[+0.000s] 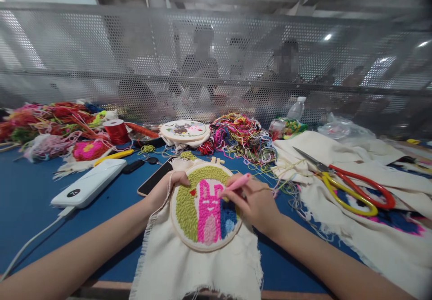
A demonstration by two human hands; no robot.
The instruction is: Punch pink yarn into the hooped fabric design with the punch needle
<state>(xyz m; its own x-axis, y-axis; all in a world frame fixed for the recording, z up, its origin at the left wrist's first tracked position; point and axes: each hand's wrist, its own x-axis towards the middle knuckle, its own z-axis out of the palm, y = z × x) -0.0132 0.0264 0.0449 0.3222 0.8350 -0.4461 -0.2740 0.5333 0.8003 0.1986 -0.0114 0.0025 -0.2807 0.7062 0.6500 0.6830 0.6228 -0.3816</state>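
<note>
The left hand point(171, 186) is clamping the upper left rim of a round embroidery hoop point(175, 222), its thumb pressing on the front while the other fingers are mostly hiding behind. The right hand point(259, 204) is closing its fingers around a pink punch needle point(240, 181).

The hoop is sitting between the two hands, at the near edge of the blue desk point(111, 232), with off-white fabric point(199, 274) hanging below it. The needle's long axis is slanting across the hoop's upper right, its rounded end pointing up and right, away from the hoop, and its working end pointing down and left, toward the pink looped rabbit point(204, 221). That end is lying near the rabbit's right-hand ear, just above the blue loops point(230, 213); whether it is touching the fabric, I cannot tell. The right hand is being the nearer one to this spot, while the left is gripping across the green loops point(184, 210). Yellow-and-red-handled scissors point(326, 171) are resting on cloth farther right.
</note>
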